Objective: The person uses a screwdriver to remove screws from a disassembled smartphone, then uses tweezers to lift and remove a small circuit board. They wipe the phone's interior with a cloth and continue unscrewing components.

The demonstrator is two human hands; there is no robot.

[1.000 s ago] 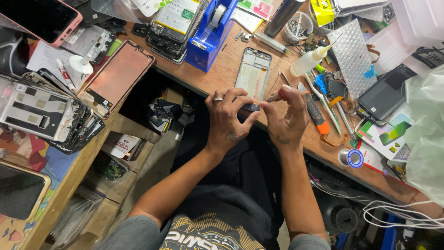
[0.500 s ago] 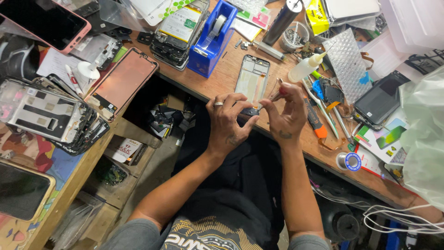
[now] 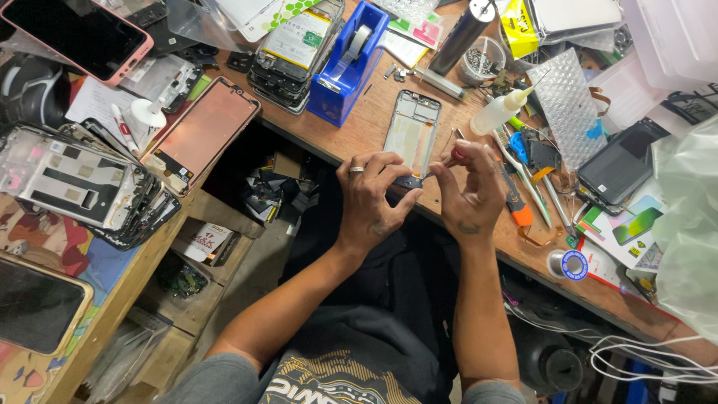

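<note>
My left hand (image 3: pixel 372 196) pinches a small dark phone part (image 3: pixel 408 182) at the front edge of the wooden bench (image 3: pixel 359 127). A ring sits on one of its fingers. My right hand (image 3: pixel 470 187) grips a thin red-handled tool (image 3: pixel 451 158) whose tip points at that part. Both hands meet just below a bare phone frame (image 3: pixel 413 133) lying flat on the bench.
A blue tape dispenser (image 3: pixel 348 63), stacked phone parts (image 3: pixel 295 46), a glue bottle (image 3: pixel 502 111), an orange cutter (image 3: pixel 516 202), a solder spool (image 3: pixel 567 265) and a dark phone (image 3: pixel 621 164) crowd the bench. A side table holds a copper-coloured phone back (image 3: pixel 200 133) and open phone chassis (image 3: pixel 75 183).
The view has shifted slightly, and my hands stay together at the bench edge. My right hand has raised the red tool a little toward the small part.
</note>
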